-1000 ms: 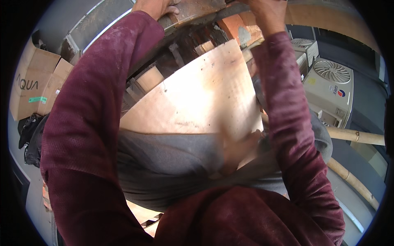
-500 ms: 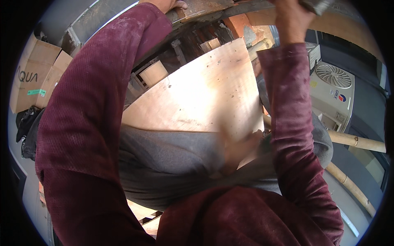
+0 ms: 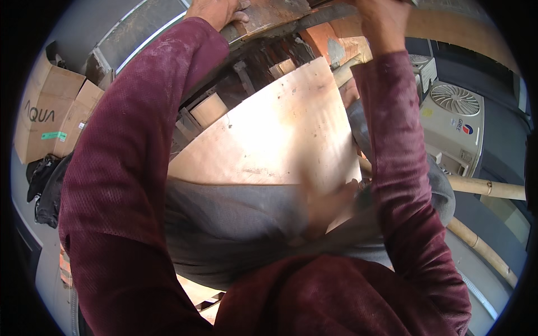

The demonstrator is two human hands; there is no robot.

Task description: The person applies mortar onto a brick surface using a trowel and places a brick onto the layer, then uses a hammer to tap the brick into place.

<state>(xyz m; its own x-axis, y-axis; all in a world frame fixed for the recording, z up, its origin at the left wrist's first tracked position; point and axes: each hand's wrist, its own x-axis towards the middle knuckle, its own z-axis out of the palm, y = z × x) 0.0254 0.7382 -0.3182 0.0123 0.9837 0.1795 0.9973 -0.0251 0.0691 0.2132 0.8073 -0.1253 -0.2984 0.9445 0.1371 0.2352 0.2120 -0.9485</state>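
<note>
At the top left my left hand (image 3: 216, 11) rests at the near edge of a worn brown wooden board (image 3: 276, 15). Its fingertips are drawn together, and whatever they pinch is too small or hidden to name. My right hand (image 3: 385, 23) is raised at the top, right of that board, its fingers cut off by the picture's edge. It is closed round a grey tool, of which only a sliver shows. Below both hands a pale, curved-edged plywood sheet (image 3: 263, 134) lies across by my grey-trousered legs (image 3: 235, 210).
A cardboard box (image 3: 50, 106) stands at the left above dark cloth (image 3: 47, 185). An outdoor air-conditioner unit (image 3: 454, 126) and bamboo poles (image 3: 485, 187) are on the right. Wood blocks (image 3: 209, 110) and orange brickwork (image 3: 322, 42) show beyond the plywood. A blurred smear covers the lower middle.
The view has shifted slightly, bringing more of my left hand in. My right hand has moved up and left, and its grey tool has mostly left the picture.
</note>
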